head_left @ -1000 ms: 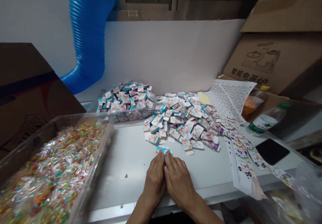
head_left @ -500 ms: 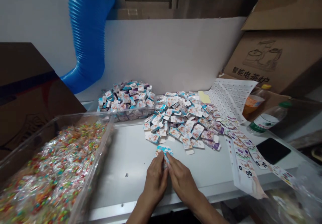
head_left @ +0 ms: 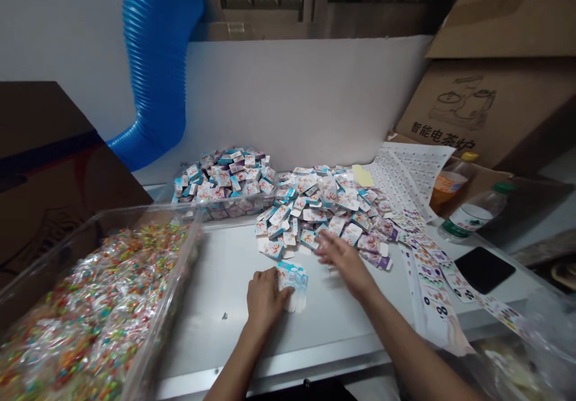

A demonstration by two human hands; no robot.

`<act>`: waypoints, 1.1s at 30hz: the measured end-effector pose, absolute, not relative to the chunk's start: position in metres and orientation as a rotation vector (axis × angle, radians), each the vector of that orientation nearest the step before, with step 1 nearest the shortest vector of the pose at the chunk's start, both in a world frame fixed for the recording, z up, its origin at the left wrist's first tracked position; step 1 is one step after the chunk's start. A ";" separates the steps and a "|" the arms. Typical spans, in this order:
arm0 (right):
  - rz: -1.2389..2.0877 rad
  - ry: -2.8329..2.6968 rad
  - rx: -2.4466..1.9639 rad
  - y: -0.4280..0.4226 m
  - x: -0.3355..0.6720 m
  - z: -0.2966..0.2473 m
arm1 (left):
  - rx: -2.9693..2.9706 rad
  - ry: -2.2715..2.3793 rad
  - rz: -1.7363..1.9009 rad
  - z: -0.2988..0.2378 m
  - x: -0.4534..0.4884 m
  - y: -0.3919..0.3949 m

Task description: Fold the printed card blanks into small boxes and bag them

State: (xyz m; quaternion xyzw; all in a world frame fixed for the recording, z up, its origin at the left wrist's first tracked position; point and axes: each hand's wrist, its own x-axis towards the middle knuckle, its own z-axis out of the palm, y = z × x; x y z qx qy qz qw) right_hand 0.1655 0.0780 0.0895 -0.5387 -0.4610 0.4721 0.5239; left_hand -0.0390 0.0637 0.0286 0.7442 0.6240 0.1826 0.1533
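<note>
One small carton, pinched in the left hand toward the front edge of the bench, seemingly to steady it; right hand, fingers spread, touching the near margin of the flat-card heap.

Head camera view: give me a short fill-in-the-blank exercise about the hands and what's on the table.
1. The left hand holds a small carton, while the right hand touches the pile of flat ____.
2. The corrugated hose behind the table is ____.
3. The water bottle nearest the black phone has a ____ cap.
Missing words: cartons, blue, green.
</note>
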 end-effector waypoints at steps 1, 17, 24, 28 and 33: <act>1.130 -1.225 -1.339 0.074 0.161 0.084 | 2.147 1.767 0.502 0.028 -0.037 0.065; 0.868 -1.979 -1.476 0.061 0.138 0.075 | 2.507 1.334 0.661 0.064 -0.045 0.052; 1.544 -1.566 -1.332 0.063 0.139 0.058 | 2.589 1.271 0.634 0.059 -0.041 0.052; 1.355 -1.706 -1.430 0.063 0.139 0.059 | 2.504 1.262 0.622 0.064 -0.040 0.047; 1.047 -1.778 -1.458 0.063 0.138 0.073 | 2.243 1.194 0.655 0.064 -0.038 0.039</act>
